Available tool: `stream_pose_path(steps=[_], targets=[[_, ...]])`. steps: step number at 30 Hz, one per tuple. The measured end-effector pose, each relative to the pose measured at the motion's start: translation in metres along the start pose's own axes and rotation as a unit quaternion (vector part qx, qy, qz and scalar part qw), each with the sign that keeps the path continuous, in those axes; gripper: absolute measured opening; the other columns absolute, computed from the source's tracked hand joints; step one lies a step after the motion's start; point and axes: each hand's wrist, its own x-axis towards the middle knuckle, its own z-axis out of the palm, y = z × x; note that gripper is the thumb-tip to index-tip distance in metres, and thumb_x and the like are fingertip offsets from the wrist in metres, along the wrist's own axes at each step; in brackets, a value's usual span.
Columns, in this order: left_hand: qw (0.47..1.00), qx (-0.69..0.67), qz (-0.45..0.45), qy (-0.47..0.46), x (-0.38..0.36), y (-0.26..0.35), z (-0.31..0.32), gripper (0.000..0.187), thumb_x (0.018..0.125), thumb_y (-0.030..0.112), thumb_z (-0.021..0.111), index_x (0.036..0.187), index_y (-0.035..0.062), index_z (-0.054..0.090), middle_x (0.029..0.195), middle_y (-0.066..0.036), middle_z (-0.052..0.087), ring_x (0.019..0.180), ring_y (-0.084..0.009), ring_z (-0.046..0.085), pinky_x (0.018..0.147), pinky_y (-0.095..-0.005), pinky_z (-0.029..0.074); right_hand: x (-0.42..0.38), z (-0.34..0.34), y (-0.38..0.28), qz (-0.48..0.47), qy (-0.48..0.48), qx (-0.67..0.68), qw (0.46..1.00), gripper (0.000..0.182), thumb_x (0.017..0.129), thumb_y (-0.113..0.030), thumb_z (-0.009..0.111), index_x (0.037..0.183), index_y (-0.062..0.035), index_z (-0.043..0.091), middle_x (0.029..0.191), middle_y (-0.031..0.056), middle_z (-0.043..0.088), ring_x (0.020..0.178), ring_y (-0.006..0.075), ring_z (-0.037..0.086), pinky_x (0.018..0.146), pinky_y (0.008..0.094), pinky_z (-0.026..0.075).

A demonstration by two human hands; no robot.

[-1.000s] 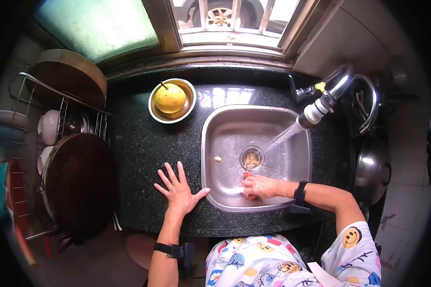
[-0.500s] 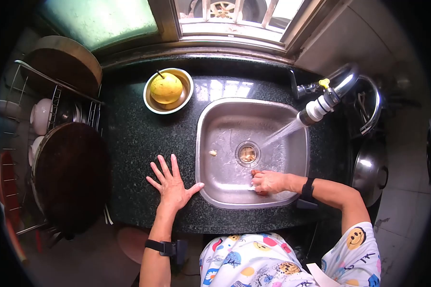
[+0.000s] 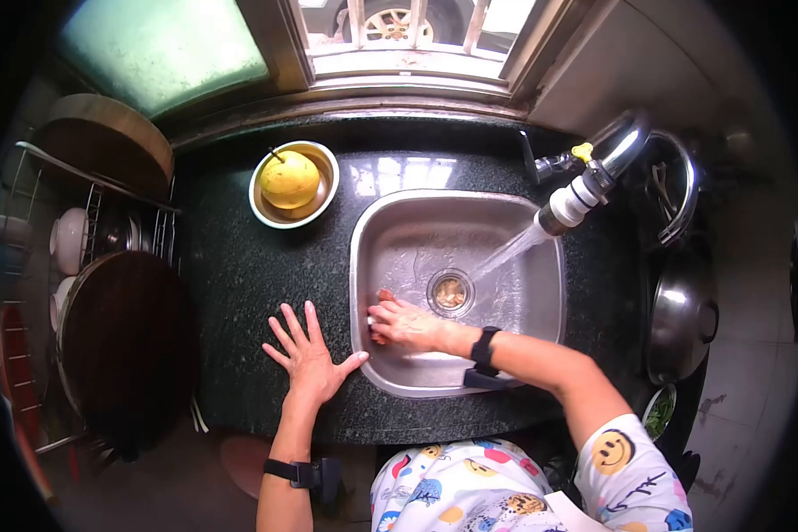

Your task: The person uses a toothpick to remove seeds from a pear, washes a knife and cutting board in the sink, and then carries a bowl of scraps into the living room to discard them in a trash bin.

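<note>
Inside the steel sink [image 3: 470, 206], my right hand [image 3: 408, 324] is closed around a small reddish-brown thing [image 3: 386, 295], perhaps a sponge or cloth. Only its edges show past the fingers, and they press against the sink's left wall. A small white patch shows by the fingertips; I cannot make out what it is. My left hand [image 3: 310, 362] lies flat on the dark counter with fingers spread, its thumb touching the sink's rim. Water runs from the faucet [image 3: 569, 206] toward the drain [image 3: 450, 293], where yellowish-brown scraps sit.
A yellow pear [image 3: 290, 180] rests in a metal bowl [image 3: 294, 219] on the speckled counter [image 3: 257, 266]. At the left stand a dish rack [image 3: 90, 217] with bowls and a large dark round board [image 3: 129, 346]. A lidded pot [image 3: 683, 324] is at the right.
My right hand has moved left across the sink with the reddish-brown thing, from right of the drain to the left wall. My left hand stays flat. The view has shifted slightly.
</note>
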Motion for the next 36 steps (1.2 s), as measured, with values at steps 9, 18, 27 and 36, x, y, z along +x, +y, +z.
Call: stream_pose_path(steps=[9, 18, 27, 36], targets=[[1.000, -0.004, -0.004, -0.017, -0.001, 0.002, -0.005, 0.130, 0.065, 0.072, 0.070, 0.153, 0.0088, -0.003, 0.155, -0.027, -0.014, 0.141, -0.0483, -0.017, 0.105, -0.0717, -0.005, -0.038, -0.035, 0.024, 0.384, -0.051, -0.001, 0.922, 0.048, 0.069, -0.014, 0.071, 0.112, 0.0023, 0.054, 0.115, 0.0244, 0.052, 0.103, 0.0433, 0.051, 0.086, 0.0494, 0.045], [1.000, -0.008, 0.001, -0.015, -0.002, 0.002, -0.006, 0.131, 0.065, 0.072, 0.070, 0.153, 0.0079, -0.002, 0.155, -0.028, -0.014, 0.141, -0.0489, -0.018, 0.105, -0.0723, -0.005, -0.098, -0.011, -0.004, 0.098, -0.085, 0.126, 0.984, 0.034, 0.078, -0.011, 0.069, 0.109, -0.0038, 0.058, 0.110, 0.0199, 0.055, 0.097, 0.0397, 0.054, 0.080, 0.0485, 0.048], [1.000, -0.011, 0.012, -0.008, 0.000, -0.003, 0.000, 0.131, 0.065, 0.074, 0.068, 0.153, 0.0076, -0.004, 0.154, -0.028, -0.015, 0.140, -0.0494, -0.018, 0.105, -0.0726, -0.005, -0.127, -0.066, 0.037, 0.412, 0.016, -0.007, 0.911, 0.043, 0.066, -0.018, 0.076, 0.103, -0.0042, 0.058, 0.107, 0.0223, 0.053, 0.101, 0.0404, 0.053, 0.085, 0.0485, 0.047], [0.997, -0.070, 0.027, 0.012, 0.009, 0.012, 0.004, 0.119, 0.070, 0.060, 0.073, 0.152, 0.0058, 0.005, 0.155, -0.029, -0.006, 0.142, -0.0492, -0.009, 0.108, -0.0691, 0.001, -0.127, -0.114, 0.030, 0.527, -0.011, -0.077, 0.846, 0.036, 0.068, -0.022, 0.073, 0.095, -0.0045, 0.057, 0.102, 0.0218, 0.053, 0.099, 0.0410, 0.054, 0.081, 0.0497, 0.046]])
